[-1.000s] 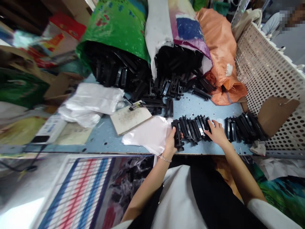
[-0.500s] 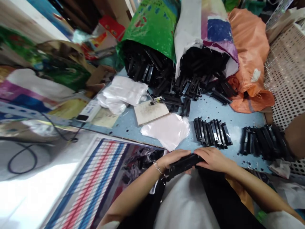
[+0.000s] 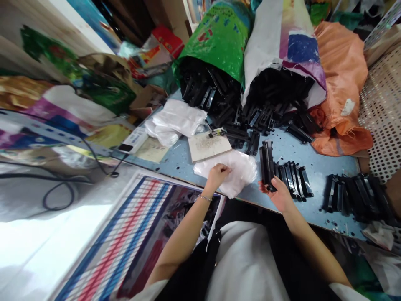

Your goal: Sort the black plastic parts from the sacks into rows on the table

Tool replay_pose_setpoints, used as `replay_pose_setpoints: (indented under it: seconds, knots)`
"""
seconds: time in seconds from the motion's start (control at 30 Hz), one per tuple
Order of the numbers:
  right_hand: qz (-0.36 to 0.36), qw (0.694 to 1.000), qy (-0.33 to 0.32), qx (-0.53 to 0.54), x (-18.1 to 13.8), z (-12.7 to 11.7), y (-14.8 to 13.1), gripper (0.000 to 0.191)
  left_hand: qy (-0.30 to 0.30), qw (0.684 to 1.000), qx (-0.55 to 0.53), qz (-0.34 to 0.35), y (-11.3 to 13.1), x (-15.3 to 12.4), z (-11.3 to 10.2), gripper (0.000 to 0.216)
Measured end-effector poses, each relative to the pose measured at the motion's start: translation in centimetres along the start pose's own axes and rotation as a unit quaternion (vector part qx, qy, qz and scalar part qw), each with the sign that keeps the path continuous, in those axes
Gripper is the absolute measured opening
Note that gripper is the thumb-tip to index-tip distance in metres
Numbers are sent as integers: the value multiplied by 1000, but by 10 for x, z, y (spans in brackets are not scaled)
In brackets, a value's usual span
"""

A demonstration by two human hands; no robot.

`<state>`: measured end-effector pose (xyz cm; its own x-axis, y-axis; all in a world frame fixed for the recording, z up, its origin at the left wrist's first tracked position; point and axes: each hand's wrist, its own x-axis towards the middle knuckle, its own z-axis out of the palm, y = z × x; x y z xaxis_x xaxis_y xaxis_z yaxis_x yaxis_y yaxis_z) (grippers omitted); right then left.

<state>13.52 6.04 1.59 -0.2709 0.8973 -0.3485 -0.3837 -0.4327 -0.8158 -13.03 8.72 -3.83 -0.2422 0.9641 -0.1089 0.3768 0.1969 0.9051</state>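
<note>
Upright in my right hand [image 3: 280, 194] are black plastic parts [image 3: 267, 163], long and narrow, pressed side by side; my fingers close round their lower end. Just beyond them a row of similar black parts [image 3: 296, 179] lies on the blue table. My left hand [image 3: 217, 177] is over the pile of thin white plastic bags [image 3: 239, 171] at the table's front edge. Thumb and fingertips are pinched together on the top plastic bag; how much of it they grip is partly hidden.
A green sack [image 3: 216, 42] and a white sack [image 3: 265, 46] spill black parts onto the table [image 3: 326, 159]. An orange sack [image 3: 341, 92] stands at right. Another row of parts [image 3: 357, 194] lies right. A board [image 3: 208, 148] and folded bags [image 3: 178, 117] lie left.
My hands have parted. The right has carried the black parts forward from my lap and turned them upright; the left has let go of them and moved to the plastic bags.
</note>
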Motion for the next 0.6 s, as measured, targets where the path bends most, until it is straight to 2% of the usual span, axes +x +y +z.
replay_pose_setpoints:
  seconds: [0.1, 0.17, 0.27, 0.37, 0.5, 0.6]
  knots:
    - [31, 998, -27, 42, 12, 14, 9, 35, -3, 999, -29, -16, -3, 5, -6, 13]
    - [44, 996, -39, 69, 20, 22, 14, 34, 0, 999, -43, -17, -4, 5, -6, 5]
    - [72, 990, -45, 114, 33, 33, 18, 33, 12, 994, -103, -24, -6, 4, -4, 19]
    - [108, 979, -62, 160, 47, 47, 19, 34, 9, 988, -150, -33, -6, 3, -1, 22]
    - [123, 963, -78, 225, 70, 71, 24, 37, -16, 993, -115, 1, -5, 1, -3, 18]
    - [87, 971, -12, 222, 85, 81, 29, 33, 5, 998, -24, 65, -5, -2, -14, 13]
